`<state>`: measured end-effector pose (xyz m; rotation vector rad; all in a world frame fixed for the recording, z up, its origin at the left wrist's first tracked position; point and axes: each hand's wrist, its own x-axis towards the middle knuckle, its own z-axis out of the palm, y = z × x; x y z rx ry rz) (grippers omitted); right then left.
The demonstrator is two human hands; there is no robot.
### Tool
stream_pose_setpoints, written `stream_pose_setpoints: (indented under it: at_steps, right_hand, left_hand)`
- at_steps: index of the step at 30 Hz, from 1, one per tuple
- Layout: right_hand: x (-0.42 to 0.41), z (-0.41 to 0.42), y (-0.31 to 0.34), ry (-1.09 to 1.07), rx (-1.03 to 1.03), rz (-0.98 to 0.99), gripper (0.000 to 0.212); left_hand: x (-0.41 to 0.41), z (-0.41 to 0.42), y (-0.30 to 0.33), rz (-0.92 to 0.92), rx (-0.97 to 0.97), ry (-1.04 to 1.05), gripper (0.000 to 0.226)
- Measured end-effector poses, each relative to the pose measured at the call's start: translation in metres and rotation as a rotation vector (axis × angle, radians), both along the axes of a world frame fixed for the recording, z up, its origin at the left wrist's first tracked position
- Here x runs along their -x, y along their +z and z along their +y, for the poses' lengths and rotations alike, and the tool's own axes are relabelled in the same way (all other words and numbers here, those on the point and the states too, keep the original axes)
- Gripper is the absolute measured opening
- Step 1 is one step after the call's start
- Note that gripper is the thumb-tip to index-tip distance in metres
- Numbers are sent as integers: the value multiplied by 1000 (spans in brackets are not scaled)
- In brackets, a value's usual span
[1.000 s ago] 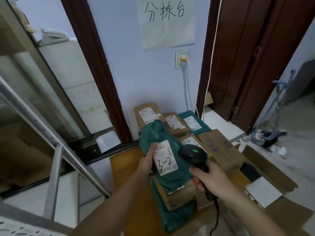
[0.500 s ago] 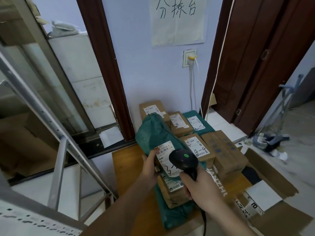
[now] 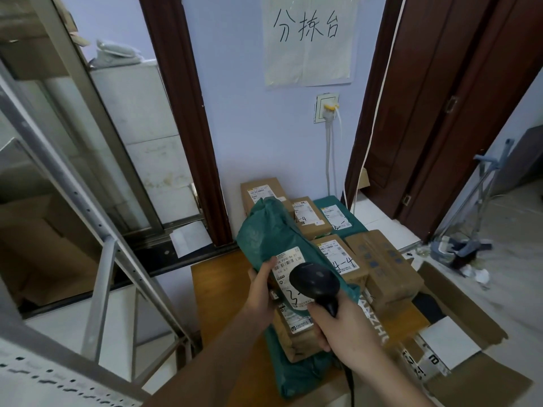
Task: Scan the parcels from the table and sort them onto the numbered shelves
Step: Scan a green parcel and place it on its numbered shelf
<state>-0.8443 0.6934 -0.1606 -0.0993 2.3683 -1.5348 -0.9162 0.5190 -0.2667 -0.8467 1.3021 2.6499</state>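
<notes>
Here the left hand (image 3: 261, 292) grips a green poly-bag parcel (image 3: 270, 233) by its left edge, thumb laid on the front beside the white shipping label (image 3: 289, 270), and holds it tilted up above the other parcels on the wooden table (image 3: 217, 289). The right hand (image 3: 343, 330) is clenched round the handle of a black barcode scanner (image 3: 314, 282), whose head sits just in front of the label and covers its lower right part; handwritten black marks show on the label under the scanner head, but they cannot be read in full.

Below the held parcel lies a cardboard box (image 3: 296, 333) with its own label, resting on another green bag (image 3: 296, 377) at the near edge of the table. Beside the scanner, to the right, a box marked 4-4 (image 3: 338, 254) sits next to a taped brown box (image 3: 385, 268). Further back, against the pale blue wall, stand a tall box (image 3: 261, 192), a smaller box (image 3: 308, 218) also marked with a 4, and a flat green bag (image 3: 338, 215).

A paper sign (image 3: 308, 39) with 3 handwritten characters hangs on the wall above a socket (image 3: 327, 108) with a plug in it. A grey metal shelf frame (image 3: 102, 259) stands at the left, and an opened carton (image 3: 470, 348) lies on the floor at the right.
</notes>
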Motion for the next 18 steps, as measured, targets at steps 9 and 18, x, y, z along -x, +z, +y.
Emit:
stream_pose_setpoints:
  at_steps: [9,18]
  right_hand:
    - [-9,-4,0,4,-15,-5,9]
    - [-16,-9,1,-9,-12,-4,7]
  left_hand:
    - [-3,-5,-8,14,-51,4,82]
    - [-21,-16,-13,22,-77,36,80]
